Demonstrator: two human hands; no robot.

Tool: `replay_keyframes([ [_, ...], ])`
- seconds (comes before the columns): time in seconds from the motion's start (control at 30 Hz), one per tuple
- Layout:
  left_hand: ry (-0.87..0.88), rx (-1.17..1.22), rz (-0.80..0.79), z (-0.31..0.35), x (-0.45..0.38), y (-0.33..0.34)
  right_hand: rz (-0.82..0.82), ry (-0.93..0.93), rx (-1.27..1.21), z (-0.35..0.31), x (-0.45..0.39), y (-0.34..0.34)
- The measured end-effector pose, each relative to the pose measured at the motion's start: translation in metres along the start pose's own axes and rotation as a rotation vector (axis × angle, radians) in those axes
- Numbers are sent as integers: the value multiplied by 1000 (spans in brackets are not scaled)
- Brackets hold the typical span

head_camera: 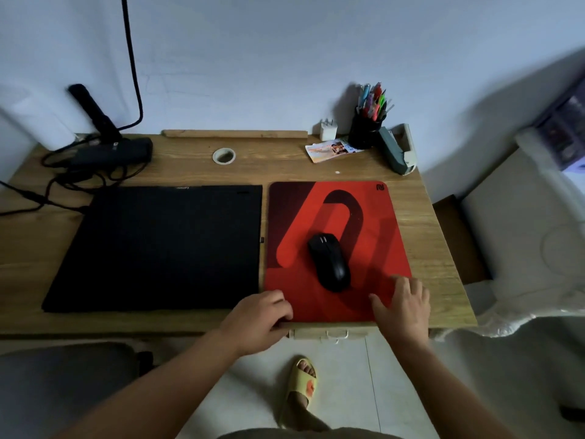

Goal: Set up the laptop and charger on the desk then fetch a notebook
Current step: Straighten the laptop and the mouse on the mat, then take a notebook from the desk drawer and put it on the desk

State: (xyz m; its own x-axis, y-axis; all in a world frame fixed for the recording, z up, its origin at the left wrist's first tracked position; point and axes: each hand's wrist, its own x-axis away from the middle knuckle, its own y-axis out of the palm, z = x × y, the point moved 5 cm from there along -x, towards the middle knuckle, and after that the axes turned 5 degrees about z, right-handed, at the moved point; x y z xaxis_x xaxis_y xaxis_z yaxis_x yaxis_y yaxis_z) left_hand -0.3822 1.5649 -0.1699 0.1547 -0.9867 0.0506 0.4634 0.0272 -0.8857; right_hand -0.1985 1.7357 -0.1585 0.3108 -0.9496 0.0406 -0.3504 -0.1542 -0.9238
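Dim, cool, even light; no glare. Pen cup (364,132) casts a soft shadow leftward onto the wall (285,58), so the source sits to its right. Mouse (330,263) throws a faint shadow rightward on the red pad (332,305). Strong wide-angle bending: desk (427,223) edges curve. Far right of the pen cup, the frame edge smears into blur. Closed laptop (158,248) lid shows no detail, near black.

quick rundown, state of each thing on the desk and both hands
laptop: lid closed, flat on desk
mouse: on mouse pad, untouched
charger brick: at back left, cables tangled
pen holder: upright, full of pens
left hand: on pad's near left corner
right hand: fingers spread, flat on pad's near right corner
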Motion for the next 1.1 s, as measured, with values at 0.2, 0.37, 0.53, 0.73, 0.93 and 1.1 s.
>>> replay_keyframes([
  [0.2, -99, 95, 137, 16, 44, 10, -5, -121, -53, 1, 73, 8],
  [0.37, -215, 136, -6, 23, 80, 47, -67, -149, -77, 20, 115, 19],
  [0.53, -255, 76, -237, 24, 101, 92, -238, -105, -66, 47, 128, 53],
  [0.73, -317, 119, -187, 20, 88, 140, -304, -118, -82, 75, 121, 104],
  [0.93, -366, 144, -80, 16, 62, 209, -293, -146, -132, 117, 117, 163],
  [1.1, -362, 141, -52, 6, 33, 278, -236, -228, -168, 147, 100, 218],
])
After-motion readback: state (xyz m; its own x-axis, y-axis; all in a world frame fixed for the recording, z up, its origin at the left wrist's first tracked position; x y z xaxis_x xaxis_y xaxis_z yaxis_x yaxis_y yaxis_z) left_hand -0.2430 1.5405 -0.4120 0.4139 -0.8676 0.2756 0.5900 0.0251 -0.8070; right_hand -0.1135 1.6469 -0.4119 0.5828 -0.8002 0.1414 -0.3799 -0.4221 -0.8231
